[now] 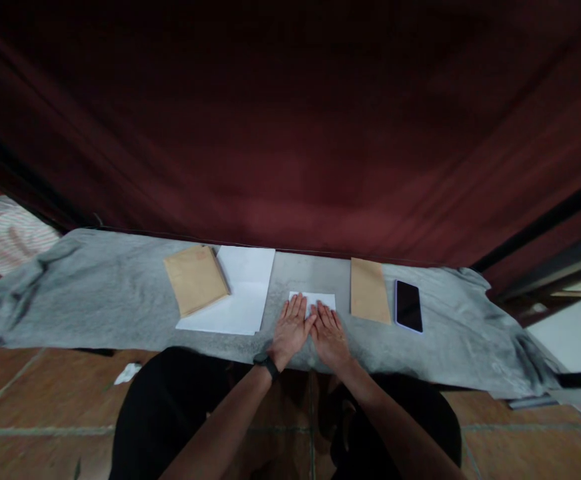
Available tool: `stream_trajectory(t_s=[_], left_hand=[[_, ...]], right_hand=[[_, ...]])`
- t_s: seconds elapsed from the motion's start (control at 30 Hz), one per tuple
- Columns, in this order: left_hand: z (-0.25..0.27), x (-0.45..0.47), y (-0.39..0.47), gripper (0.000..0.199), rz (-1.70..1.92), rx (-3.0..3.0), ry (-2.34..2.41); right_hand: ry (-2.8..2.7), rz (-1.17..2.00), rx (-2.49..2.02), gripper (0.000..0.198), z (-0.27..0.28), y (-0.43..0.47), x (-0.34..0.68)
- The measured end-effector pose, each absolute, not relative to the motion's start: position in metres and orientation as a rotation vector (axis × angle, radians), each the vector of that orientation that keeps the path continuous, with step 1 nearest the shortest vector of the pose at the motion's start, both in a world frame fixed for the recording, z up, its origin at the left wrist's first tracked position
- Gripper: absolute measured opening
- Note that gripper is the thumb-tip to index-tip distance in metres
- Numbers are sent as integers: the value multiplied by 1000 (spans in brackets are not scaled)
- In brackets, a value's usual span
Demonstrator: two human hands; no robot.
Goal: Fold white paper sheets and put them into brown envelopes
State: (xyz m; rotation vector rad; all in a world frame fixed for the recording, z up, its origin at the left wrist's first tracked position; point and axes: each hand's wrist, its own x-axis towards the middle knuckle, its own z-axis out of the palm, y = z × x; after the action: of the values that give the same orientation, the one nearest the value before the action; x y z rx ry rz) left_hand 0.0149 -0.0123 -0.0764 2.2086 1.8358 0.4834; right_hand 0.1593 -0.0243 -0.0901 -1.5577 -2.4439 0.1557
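A small white piece of paper [312, 297], seemingly folded, lies on the grey cloth [120, 287] in front of me. My left hand [290, 330], with a dark watch on its wrist, rests flat on the paper's left part, fingers stretched out. Flat on the right part lies my right hand [329, 335], its fingers extended as well. Both thumbs nearly meet, and the hands cover the paper's near side. To the left are larger white sheets [248, 293] with a stack of brown envelopes [196, 280] partly on top. One brown envelope [369, 291] lies to the right.
Right of the single envelope is a phone [408, 307] with a dark screen. A dark red fabric wall [290, 147] rises behind the cloth-covered surface. My knees are below its near edge, over a tiled floor [60, 400] with a crumpled white scrap [127, 373].
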Motion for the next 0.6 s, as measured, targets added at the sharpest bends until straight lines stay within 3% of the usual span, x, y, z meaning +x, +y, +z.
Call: stream_trajectory(t_s=[0.4,0.6], left_hand=[[-82,-3,-21,62,545,2158,1928],[-74,-6,-5,57,769,1776,1940]], right_hand=[[-2260,112,-1725,56,-92,-24,172],[-2252,139,-1771,60,-89,-23,167]])
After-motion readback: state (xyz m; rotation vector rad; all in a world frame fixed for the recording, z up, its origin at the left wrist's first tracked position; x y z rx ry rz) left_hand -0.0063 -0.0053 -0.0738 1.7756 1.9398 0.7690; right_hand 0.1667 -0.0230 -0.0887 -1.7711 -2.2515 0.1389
